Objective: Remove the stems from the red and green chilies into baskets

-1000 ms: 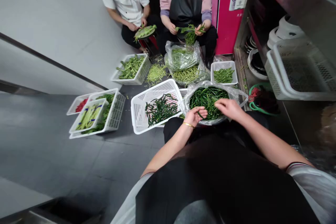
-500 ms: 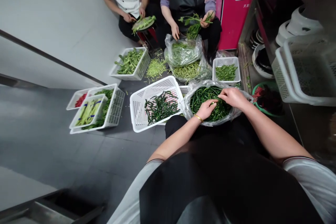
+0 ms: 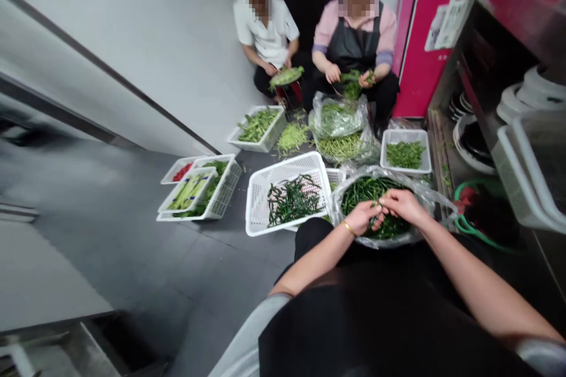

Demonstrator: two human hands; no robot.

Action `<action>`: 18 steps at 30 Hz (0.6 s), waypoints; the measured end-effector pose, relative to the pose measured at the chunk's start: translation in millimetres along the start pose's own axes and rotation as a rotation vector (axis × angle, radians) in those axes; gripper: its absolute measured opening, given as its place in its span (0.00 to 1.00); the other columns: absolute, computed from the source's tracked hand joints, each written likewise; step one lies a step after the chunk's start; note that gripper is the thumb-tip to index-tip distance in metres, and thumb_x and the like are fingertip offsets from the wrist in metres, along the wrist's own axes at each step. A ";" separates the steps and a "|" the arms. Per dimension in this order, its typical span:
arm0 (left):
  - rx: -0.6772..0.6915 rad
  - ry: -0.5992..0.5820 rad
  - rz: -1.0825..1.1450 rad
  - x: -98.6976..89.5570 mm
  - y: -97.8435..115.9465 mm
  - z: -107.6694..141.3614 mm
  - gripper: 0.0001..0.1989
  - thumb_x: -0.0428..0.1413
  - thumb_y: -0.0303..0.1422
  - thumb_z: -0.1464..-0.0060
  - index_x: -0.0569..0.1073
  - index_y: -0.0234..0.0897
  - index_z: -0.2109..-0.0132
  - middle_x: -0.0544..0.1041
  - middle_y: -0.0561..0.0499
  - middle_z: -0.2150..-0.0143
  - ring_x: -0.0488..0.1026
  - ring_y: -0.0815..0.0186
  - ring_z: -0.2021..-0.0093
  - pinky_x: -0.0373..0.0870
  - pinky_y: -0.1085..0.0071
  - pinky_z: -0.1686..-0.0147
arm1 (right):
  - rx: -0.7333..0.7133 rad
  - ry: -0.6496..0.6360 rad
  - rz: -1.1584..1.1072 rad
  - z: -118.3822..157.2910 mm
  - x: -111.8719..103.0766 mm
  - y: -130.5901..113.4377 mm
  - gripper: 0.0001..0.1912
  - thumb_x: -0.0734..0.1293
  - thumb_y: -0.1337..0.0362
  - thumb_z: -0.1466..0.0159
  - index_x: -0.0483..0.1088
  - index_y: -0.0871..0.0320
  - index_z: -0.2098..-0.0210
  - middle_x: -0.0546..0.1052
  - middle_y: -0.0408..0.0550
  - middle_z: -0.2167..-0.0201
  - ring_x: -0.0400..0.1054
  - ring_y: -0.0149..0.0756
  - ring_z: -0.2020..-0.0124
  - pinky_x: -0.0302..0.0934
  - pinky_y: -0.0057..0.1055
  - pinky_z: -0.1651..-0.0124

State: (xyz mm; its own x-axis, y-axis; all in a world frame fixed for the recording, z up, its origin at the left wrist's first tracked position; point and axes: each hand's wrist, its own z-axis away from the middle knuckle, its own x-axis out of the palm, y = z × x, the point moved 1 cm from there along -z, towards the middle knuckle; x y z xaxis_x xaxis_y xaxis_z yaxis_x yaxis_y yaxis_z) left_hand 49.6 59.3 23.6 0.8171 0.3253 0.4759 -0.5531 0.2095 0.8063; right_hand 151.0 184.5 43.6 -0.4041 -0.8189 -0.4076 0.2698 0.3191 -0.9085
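Long dark green chili peppers (image 3: 365, 187) fill a clear plastic bag (image 3: 338, 195) in front of my knees. Over it, my left hand (image 3: 360, 218), with a gold bangle at the wrist, is closed with its fingers curled. My right hand (image 3: 402, 205) pinches close by, and the fingertips of both hands meet at a thin green chili pepper, mostly hidden by the fingers. To the left, a white perforated basket (image 3: 255, 206) holds a loose heap of similar chili peppers (image 3: 292, 201).
Across from me sit two people, handling greens; one wears white (image 3: 265, 23), the other a dark apron (image 3: 356, 41). Crates of vegetables (image 3: 225, 203) stand left. Bagged stems (image 3: 338, 144) and a small white basket (image 3: 428, 153) lie ahead. A green basin (image 3: 469, 227) is right.
The view has tilted up and turned left, so the scene sits lower and further right. My hands have come together, fingertips meeting over the bag.
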 end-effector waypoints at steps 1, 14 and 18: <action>-0.032 0.021 0.026 1.6 -2.6 0.3 0.24 0.67 0.47 0.58 0.71 0.30 0.65 0.68 0.55 0.78 0.61 0.75 0.83 0.54 0.77 0.83 | -0.044 0.053 0.163 3.3 4.2 0.8 0.24 0.62 0.44 0.38 0.63 0.55 0.80 0.69 0.44 0.82 0.61 0.31 0.80 0.55 0.28 0.76; -0.015 0.026 -0.395 -7.2 5.5 5.9 0.19 0.61 0.44 0.49 0.74 0.29 0.65 0.71 0.52 0.78 0.68 0.73 0.80 0.67 0.75 0.78 | -0.020 -0.157 0.003 -2.0 8.4 16.6 0.24 0.61 0.40 0.39 0.62 0.54 0.78 0.69 0.42 0.84 0.62 0.32 0.81 0.56 0.29 0.77; 0.044 0.014 -0.539 -4.4 14.5 11.1 0.15 0.58 0.42 0.44 0.71 0.31 0.64 0.71 0.56 0.78 0.65 0.77 0.83 0.62 0.79 0.81 | 0.048 -0.070 -0.252 -7.7 13.0 2.7 0.28 0.66 0.38 0.46 0.58 0.55 0.79 0.65 0.39 0.87 0.57 0.27 0.85 0.51 0.25 0.80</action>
State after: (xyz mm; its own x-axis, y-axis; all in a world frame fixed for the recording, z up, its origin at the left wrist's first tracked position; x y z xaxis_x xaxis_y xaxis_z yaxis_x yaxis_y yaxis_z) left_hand 39.8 50.6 37.1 0.9807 0.1951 -0.0134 -0.0489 0.3111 0.9491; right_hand 139.8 178.4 35.1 -0.4026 -0.9012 -0.1605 0.2103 0.0796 -0.9744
